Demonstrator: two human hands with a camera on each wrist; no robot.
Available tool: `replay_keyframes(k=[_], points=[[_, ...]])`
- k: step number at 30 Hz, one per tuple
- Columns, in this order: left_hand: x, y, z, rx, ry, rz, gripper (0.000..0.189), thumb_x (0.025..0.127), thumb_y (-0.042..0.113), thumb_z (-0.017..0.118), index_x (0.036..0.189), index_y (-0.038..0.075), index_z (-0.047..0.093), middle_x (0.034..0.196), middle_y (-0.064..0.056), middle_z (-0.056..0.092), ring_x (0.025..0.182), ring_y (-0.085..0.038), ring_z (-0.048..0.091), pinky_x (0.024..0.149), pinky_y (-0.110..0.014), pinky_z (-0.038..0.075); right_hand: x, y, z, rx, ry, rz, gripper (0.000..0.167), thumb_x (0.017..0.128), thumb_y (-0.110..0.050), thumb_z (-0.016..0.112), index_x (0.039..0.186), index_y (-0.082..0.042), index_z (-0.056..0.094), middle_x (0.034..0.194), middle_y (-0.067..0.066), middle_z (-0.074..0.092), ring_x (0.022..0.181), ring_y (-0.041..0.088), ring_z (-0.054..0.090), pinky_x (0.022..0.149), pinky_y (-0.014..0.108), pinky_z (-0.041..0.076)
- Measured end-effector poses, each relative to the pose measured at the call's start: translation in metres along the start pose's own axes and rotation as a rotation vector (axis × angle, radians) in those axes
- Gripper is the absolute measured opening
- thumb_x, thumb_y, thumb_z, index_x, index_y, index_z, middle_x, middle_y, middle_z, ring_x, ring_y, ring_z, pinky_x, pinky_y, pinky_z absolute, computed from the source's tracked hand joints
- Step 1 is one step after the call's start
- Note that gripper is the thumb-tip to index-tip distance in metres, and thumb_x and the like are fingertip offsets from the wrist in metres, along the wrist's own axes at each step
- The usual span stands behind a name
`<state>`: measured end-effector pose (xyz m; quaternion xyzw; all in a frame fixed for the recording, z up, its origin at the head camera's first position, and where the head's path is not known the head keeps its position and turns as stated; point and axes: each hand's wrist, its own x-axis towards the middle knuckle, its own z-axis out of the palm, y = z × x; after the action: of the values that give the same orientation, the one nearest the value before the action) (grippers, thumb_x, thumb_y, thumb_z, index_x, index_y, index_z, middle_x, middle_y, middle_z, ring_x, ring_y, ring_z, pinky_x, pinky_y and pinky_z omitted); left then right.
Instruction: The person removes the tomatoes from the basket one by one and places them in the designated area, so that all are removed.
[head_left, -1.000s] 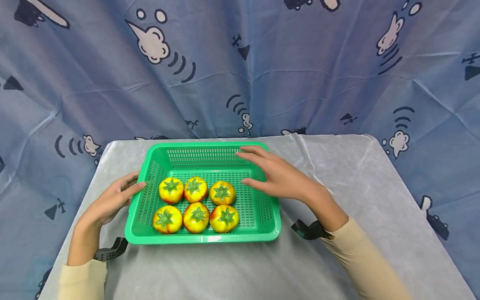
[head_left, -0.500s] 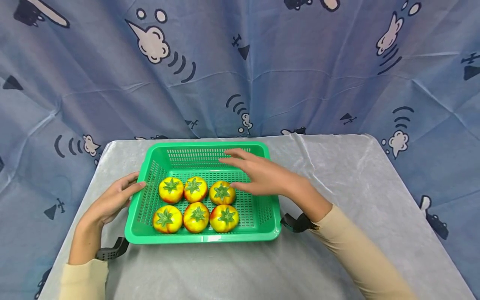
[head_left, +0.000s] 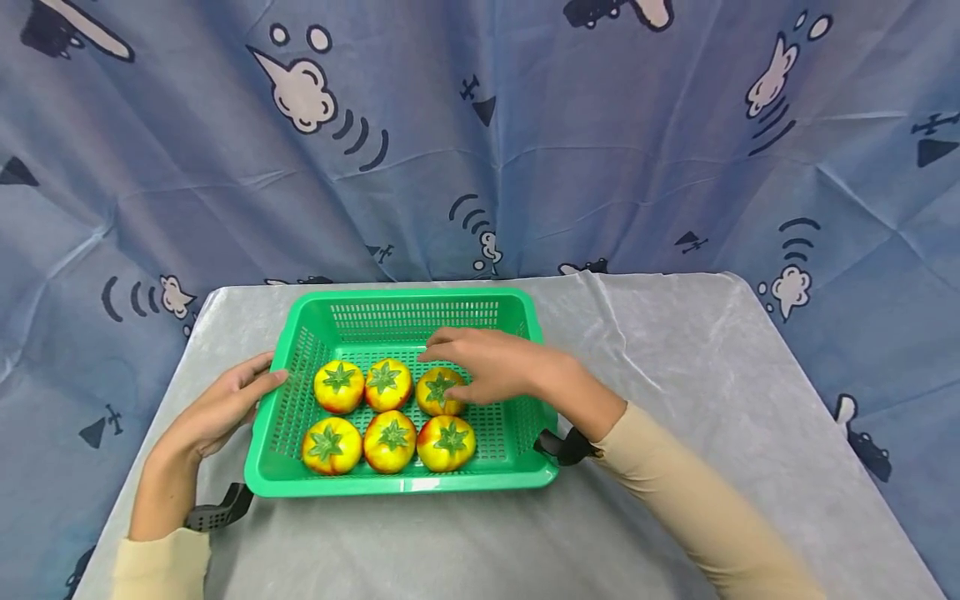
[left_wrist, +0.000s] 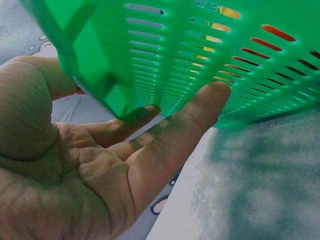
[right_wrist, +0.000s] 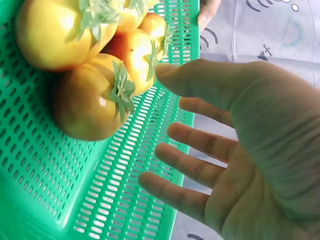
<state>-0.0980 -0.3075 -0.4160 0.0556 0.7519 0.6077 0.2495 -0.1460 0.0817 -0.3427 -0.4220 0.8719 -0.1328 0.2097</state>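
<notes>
A green plastic basket (head_left: pixel 405 487) with slotted walls holds several yellow-and-red tomatoes (head_left: pixel 389 442) with green star-shaped tops, in two rows. At its left side, my left hand (head_left: pixel 221 408) grips the rim, thumb over the edge. In the left wrist view, the fingers (left_wrist: pixel 165 145) of that hand lie against the basket's outer wall (left_wrist: pixel 190 55). Above the back row's rightmost tomato (right_wrist: pixel 95 100), my right hand (head_left: pixel 491 364) reaches in from the right with fingers spread and nothing held. In the right wrist view, a gap shows between the hand and that tomato.
The basket stands on a table with a silvery grey cover (head_left: pixel 660 350). A blue patterned curtain (head_left: pixel 420 167) hangs behind the table. Each wrist wears a black strap-like device, one on the left (head_left: pixel 221 510) and one on the right (head_left: pixel 566 447).
My right hand has moved left and lower, from the basket's right side to over the back row's rightmost tomato. My left hand has stayed on the rim; the tomatoes have not moved.
</notes>
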Motion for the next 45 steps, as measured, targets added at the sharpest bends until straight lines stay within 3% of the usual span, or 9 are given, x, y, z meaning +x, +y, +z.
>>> replay_keyframes(k=[6, 13, 19, 23, 31, 38, 45], points=[[0.0, 0.001, 0.0, -0.003, 0.002, 0.001, 0.071, 0.116, 0.027, 0.042, 0.166, -0.008, 0.006, 0.136, -0.012, 0.061, 0.104, -0.012, 0.077, 0.085, -0.04, 0.068, 0.011, -0.006, 0.001, -0.021, -0.067, 0.021, 0.055, 0.097, -0.021, 0.077, 0.149, -0.013, 0.061, 0.155, 0.006, 0.056, 0.143, 0.026, 0.056, 0.122, 0.043, 0.047], [0.0, 0.001, 0.002, 0.002, 0.004, 0.005, 0.07, 0.117, 0.028, 0.041, 0.166, -0.008, 0.006, 0.147, -0.034, 0.05, 0.105, -0.011, 0.076, 0.086, -0.038, 0.067, 0.022, -0.006, 0.007, -0.024, -0.134, 0.04, 0.055, 0.098, -0.02, 0.077, 0.15, -0.012, 0.06, 0.153, 0.008, 0.058, 0.14, 0.026, 0.059, 0.12, 0.042, 0.05], [0.001, 0.001, 0.004, 0.008, -0.014, 0.017, 0.069, 0.117, 0.026, 0.039, 0.165, -0.01, 0.006, 0.145, -0.038, 0.05, 0.105, -0.013, 0.077, 0.085, -0.039, 0.067, 0.023, -0.004, 0.016, -0.037, -0.176, 0.061, 0.06, 0.096, -0.014, 0.076, 0.153, -0.015, 0.057, 0.151, 0.009, 0.058, 0.137, 0.024, 0.059, 0.118, 0.041, 0.051], [0.001, 0.002, 0.005, 0.016, -0.025, 0.022, 0.069, 0.117, 0.027, 0.038, 0.166, -0.01, 0.005, 0.143, -0.033, 0.055, 0.105, -0.014, 0.077, 0.085, -0.04, 0.068, 0.022, -0.001, 0.019, -0.043, -0.173, 0.052, 0.061, 0.093, -0.011, 0.077, 0.151, -0.017, 0.059, 0.147, 0.008, 0.06, 0.131, 0.023, 0.061, 0.115, 0.04, 0.053], [-0.001, 0.001, 0.004, 0.02, -0.014, 0.023, 0.07, 0.117, 0.029, 0.039, 0.166, -0.009, 0.006, 0.133, -0.008, 0.065, 0.105, -0.015, 0.078, 0.085, -0.04, 0.068, 0.027, 0.001, 0.019, -0.053, -0.155, 0.008, 0.064, 0.088, -0.006, 0.081, 0.148, -0.013, 0.06, 0.144, 0.008, 0.061, 0.127, 0.023, 0.062, 0.113, 0.038, 0.053], [-0.002, 0.001, 0.003, 0.023, -0.014, 0.015, 0.071, 0.117, 0.03, 0.04, 0.166, -0.009, 0.005, 0.129, -0.002, 0.067, 0.104, -0.015, 0.078, 0.085, -0.04, 0.068, 0.031, 0.003, 0.019, -0.025, -0.149, -0.013, 0.056, 0.089, -0.009, 0.083, 0.142, -0.008, 0.063, 0.142, 0.008, 0.066, 0.132, 0.022, 0.061, 0.117, 0.039, 0.05], [-0.002, 0.0, 0.002, 0.011, -0.027, 0.022, 0.071, 0.117, 0.031, 0.039, 0.166, -0.009, 0.005, 0.131, -0.001, 0.067, 0.107, -0.015, 0.077, 0.087, -0.039, 0.067, 0.027, 0.002, 0.017, -0.025, -0.149, 0.012, 0.063, 0.091, -0.009, 0.082, 0.15, -0.01, 0.058, 0.151, 0.01, 0.06, 0.141, 0.025, 0.057, 0.122, 0.041, 0.047]])
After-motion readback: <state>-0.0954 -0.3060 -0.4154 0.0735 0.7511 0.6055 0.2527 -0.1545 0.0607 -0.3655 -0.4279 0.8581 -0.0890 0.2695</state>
